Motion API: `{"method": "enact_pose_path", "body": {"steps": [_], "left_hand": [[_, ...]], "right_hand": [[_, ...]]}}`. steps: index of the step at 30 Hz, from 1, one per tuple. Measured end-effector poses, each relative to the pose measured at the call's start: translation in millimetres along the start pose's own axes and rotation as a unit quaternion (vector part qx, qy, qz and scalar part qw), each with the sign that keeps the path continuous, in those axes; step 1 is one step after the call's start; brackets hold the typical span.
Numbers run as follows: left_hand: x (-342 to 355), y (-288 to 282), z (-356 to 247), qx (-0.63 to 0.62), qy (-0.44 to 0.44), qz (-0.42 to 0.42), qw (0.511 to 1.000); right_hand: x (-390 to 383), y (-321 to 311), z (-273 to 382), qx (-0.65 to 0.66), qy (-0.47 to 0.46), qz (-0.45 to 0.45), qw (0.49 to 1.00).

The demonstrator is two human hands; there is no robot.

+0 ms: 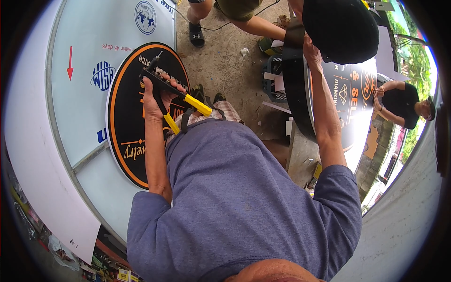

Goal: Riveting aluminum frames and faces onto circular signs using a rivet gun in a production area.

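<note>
My left hand (153, 104) is closed around a hand riveter (162, 83), black with two yellow-sleeved handles, its nose pointing up and away. Behind it a round black sign (123, 110) with an orange ring leans against a pale panel. Out to the right, my right hand (312, 51) grips the black rim strip (294, 89) of a second round sign (345, 87), which has a glossy, lettered face. A co-worker's black cap (341, 30) is beside that hand and partly covers the sign. My right fingertips are partly hidden.
The co-worker's arm (263, 27) reaches toward the same rim. Another person in a black shirt (399, 103) has hands at the sign's far side. A dark crate (274, 87) and scraps lie on the concrete floor (235, 61). A cable crosses the floor.
</note>
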State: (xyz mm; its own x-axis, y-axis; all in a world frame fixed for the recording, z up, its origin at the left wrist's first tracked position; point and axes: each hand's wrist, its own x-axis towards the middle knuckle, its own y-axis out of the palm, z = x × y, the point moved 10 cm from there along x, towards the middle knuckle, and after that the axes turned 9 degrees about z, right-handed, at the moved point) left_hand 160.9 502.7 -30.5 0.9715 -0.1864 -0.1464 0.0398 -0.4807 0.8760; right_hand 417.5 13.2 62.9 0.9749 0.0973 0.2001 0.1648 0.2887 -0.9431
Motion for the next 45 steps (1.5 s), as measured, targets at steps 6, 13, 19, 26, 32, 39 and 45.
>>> {"method": "enact_pose_path", "body": {"steps": [6,13,19,26,32,39,45], "left_hand": [[-2.0,-2.4,1.7,-0.015,0.012,0.005,1.000],[-0.4,0.2,4.7,-0.010,0.008,-0.002,1.000],[-0.4,0.4,9.2,-0.040,0.002,0.017,0.999],[-1.4,-0.8,8.8,-0.039,0.007,0.017,0.999],[0.2,-0.5,8.3,-0.035,0.004,0.021,0.999],[2.6,2.5,7.1,-0.027,-0.006,0.018,0.999],[1.0,-4.4,7.4,-0.041,-0.002,0.016,0.999]], "right_hand": [[-0.6,1.6,6.1,0.008,0.034,0.026,0.999],[-4.7,6.8,-13.5,-0.004,0.082,0.028,0.996],[1.7,16.2,-29.8,0.013,0.066,0.010,0.998],[1.7,16.9,-30.0,-0.014,0.046,0.010,0.999],[2.3,15.9,-28.9,-0.042,0.029,0.008,0.999],[0.6,13.1,-28.2,-0.077,0.013,0.005,0.997],[-1.4,-7.5,1.3,-0.086,0.014,-0.060,0.994]]}}
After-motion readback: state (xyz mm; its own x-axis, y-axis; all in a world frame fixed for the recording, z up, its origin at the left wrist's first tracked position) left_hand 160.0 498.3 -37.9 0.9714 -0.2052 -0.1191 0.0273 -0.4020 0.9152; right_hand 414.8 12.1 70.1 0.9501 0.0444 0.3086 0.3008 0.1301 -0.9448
